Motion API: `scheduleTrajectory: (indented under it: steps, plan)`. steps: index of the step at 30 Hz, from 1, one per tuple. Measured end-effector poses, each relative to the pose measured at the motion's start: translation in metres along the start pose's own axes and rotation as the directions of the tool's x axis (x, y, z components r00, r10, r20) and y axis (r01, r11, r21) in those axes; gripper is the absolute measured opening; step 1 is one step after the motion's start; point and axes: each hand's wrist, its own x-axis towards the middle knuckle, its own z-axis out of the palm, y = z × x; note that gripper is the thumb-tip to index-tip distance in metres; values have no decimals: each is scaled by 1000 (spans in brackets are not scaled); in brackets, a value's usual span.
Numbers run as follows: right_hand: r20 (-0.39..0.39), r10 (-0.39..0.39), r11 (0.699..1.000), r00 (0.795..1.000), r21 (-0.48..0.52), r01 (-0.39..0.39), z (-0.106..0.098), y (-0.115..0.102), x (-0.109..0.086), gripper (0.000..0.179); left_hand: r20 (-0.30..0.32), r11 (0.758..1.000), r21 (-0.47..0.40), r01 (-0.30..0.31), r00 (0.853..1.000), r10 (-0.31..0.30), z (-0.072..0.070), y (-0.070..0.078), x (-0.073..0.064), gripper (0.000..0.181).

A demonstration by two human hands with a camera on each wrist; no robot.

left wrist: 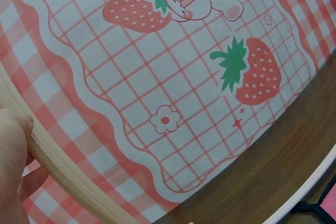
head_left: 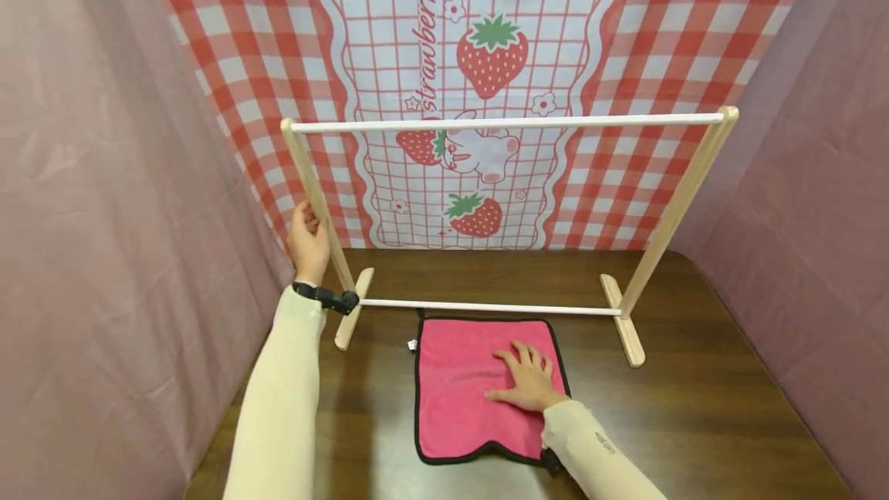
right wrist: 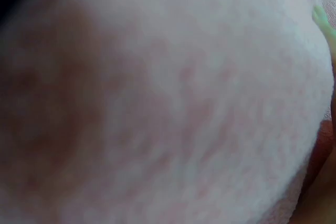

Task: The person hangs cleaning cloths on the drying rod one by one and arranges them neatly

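A wooden rack (head_left: 670, 222) with two white crossbars stands on the table. My left hand (head_left: 308, 244) grips its left post (head_left: 312, 184) partway up; in the left wrist view the thumb and fingers (left wrist: 34, 182) sit around the pale wood. Flat on the table, just in front of the lower bar, lies a pink towel (head_left: 451, 400) with black edging and a small white tag. My right hand (head_left: 529, 380) rests on the towel's right half, fingers spread and slightly bent. Blurred pinkish fabric (right wrist: 199, 103) fills most of the right wrist view.
Behind the rack hangs a red-and-white checked cloth (head_left: 625, 184) printed with strawberries. Plain pink drapes close in the left side (head_left: 125, 214) and the right side (head_left: 799, 176). The rack's right foot (head_left: 623, 322) stands on the brown tabletop (head_left: 708, 407), to the right of the towel.
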Motion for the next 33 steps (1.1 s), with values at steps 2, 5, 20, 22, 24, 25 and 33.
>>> scheduleTrajectory:
  steps: [2, 5, 20, 22, 24, 25, 33]
  plan:
    - [-30, -13, 1000, 999, -4, 13, 0, 1, 2, 76, 1, 1000, 21, -5, 1000, 5, 0, 0, 0, 38]
    - [-72, -30, 1000, 997, -10, 29, 1, 2, 6, 64, 0, 999, 34, -13, 1000, 13, -1, -1, 0, 38]
    - [-69, -74, 994, 995, -89, 68, 0, 3, 25, 37, 11, 998, 69, -7, 1000, 6, -1, -2, 1, 39]
    - [-78, -86, 994, 993, -77, 80, 0, 2, 26, 34, 14, 998, 64, -7, 1000, 6, -1, -2, 1, 39]
    - [-97, -102, 993, 990, -68, 96, 0, 3, 27, 31, 18, 998, 62, -7, 1000, 6, -1, -2, 1, 40]
    - [-102, -110, 992, 989, -66, 104, 1, 3, 28, 29, 19, 998, 62, -8, 1000, 7, -1, -3, 1, 40]
    - [-169, -165, 985, 972, 24, 171, 3, 4, 29, 24, 12, 997, 63, -36, 999, 36, -1, -5, 2, 39]
